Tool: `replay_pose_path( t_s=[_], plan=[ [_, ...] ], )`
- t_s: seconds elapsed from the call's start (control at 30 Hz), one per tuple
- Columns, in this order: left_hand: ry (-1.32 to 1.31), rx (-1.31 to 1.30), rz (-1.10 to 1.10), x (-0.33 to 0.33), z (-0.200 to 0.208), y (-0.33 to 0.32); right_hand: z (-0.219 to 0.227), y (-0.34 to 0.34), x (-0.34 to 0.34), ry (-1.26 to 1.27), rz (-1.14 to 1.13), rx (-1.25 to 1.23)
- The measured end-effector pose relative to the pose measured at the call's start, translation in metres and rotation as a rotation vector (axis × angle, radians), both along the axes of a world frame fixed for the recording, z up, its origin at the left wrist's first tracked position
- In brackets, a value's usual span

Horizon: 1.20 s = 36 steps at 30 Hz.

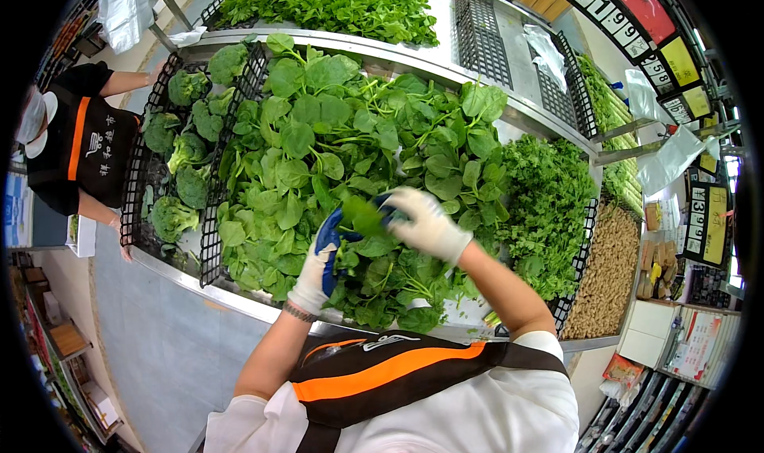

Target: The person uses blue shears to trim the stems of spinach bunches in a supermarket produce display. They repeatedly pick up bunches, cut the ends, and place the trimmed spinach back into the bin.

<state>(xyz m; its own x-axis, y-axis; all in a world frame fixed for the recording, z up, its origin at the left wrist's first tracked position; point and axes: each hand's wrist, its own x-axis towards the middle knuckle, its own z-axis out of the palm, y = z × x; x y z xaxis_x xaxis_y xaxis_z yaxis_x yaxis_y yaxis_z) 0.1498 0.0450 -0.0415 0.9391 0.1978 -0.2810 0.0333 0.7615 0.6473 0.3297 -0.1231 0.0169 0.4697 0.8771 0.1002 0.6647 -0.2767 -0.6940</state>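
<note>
My left hand (316, 266), in a white glove with a blue palm, is curled round some leafy green stems (347, 256). My right hand (423, 222), gloved the same way, has its fingers bent at a green leaf (363, 216) that is smeared by motion between both hands. Under them spreads a broad heap of round-leafed greens (298, 139), with darker loose greens (378, 286) along the near side. The right fingertips are partly hidden by the leaf and the glove.
Broccoli (189, 149) fills a black plastic crate (208, 250) on the left, where another person (83, 147) stands with hands at its side. Frilly herbs (545, 206) and peanuts (601, 270) lie rightward. More leafy greens (318, 7) sit beyond a metal ledge (398, 53).
</note>
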Motion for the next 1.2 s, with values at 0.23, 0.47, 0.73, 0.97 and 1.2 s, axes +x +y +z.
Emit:
replay_pose_path(
  t_s=[0.23,0.47,0.73,0.97,1.2],
  plan=[
    [0.276,-0.025,0.056,0.002,-0.027,-0.001,0.002,0.016,0.029,0.02,0.057,-0.071],
    [0.317,0.328,-0.055,-0.034,-0.024,0.024,-0.066,0.041,0.234,-0.279,-0.488,-0.769],
    [0.315,0.733,-0.134,-0.064,-0.074,0.021,-0.092,0.062,0.253,-0.258,-0.418,-0.986],
    [0.378,0.452,-0.171,-0.034,-0.065,0.023,-0.071,0.016,0.233,-0.397,-0.295,-0.717],
    [0.275,0.483,-0.022,-0.011,-0.017,0.016,0.057,0.018,0.197,-0.536,-0.49,-0.154]
  ],
)
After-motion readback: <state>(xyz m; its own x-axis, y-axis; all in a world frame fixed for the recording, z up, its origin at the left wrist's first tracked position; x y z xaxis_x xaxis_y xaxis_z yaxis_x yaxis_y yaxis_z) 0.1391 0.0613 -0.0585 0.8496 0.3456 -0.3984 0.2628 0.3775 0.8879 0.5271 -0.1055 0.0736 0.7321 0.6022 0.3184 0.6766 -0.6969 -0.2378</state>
